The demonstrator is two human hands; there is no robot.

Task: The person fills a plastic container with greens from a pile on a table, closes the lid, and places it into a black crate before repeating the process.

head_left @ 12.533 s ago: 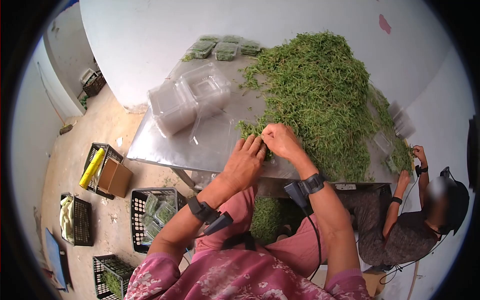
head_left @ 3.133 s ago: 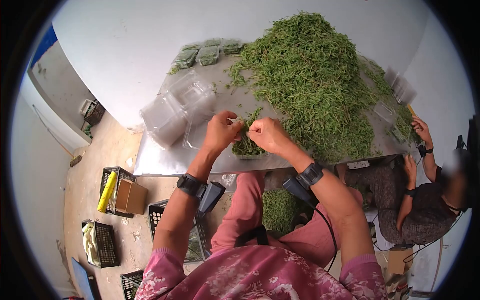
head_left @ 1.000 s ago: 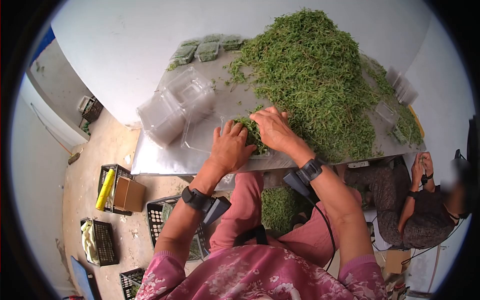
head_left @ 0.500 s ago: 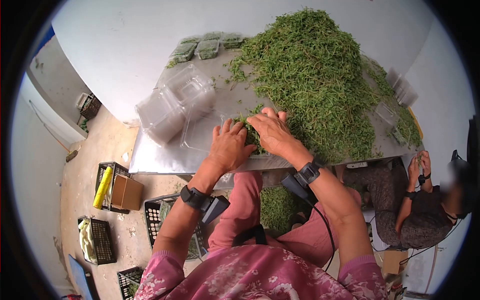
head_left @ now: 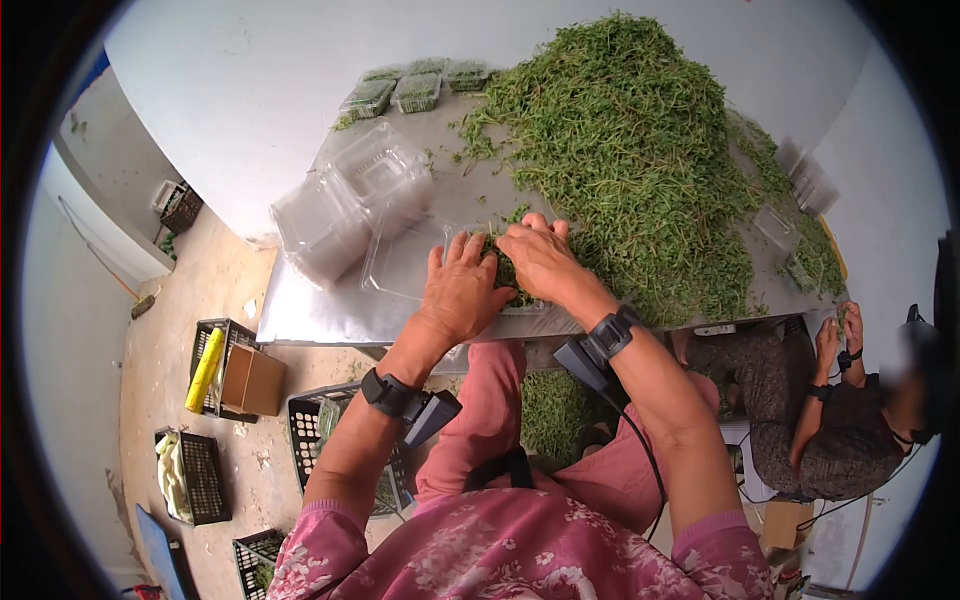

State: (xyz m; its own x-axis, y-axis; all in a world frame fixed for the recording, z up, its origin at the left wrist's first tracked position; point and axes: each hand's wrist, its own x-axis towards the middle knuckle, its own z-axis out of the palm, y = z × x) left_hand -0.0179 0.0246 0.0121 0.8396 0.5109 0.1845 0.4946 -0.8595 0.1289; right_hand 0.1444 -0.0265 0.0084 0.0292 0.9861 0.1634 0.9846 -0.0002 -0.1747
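Observation:
Leafy green stems (head_left: 509,275) fill the base of a clear plastic clamshell box, whose front rim (head_left: 527,309) shows at the table's near edge. Its clear lid (head_left: 400,265) lies folded out to the left. My left hand (head_left: 460,290) rests on the greens from the left, fingers stretched out and slightly spread. From the right, my right hand (head_left: 545,262) bends over the same greens, its fingers curled down into them and the tips partly hidden. Just beyond and to the right rises a large heap of loose greens (head_left: 630,160).
Stacked clear clamshells (head_left: 320,225) stand on the left of the metal table (head_left: 300,315). Several filled boxes (head_left: 417,92) sit at the back. Crates (head_left: 205,480) and a cardboard box (head_left: 252,382) are on the floor. A co-worker (head_left: 850,430) sits at right, holding some greens.
My right hand has turned slightly and its fingers look more curled over the greens. My left hand has hardly moved.

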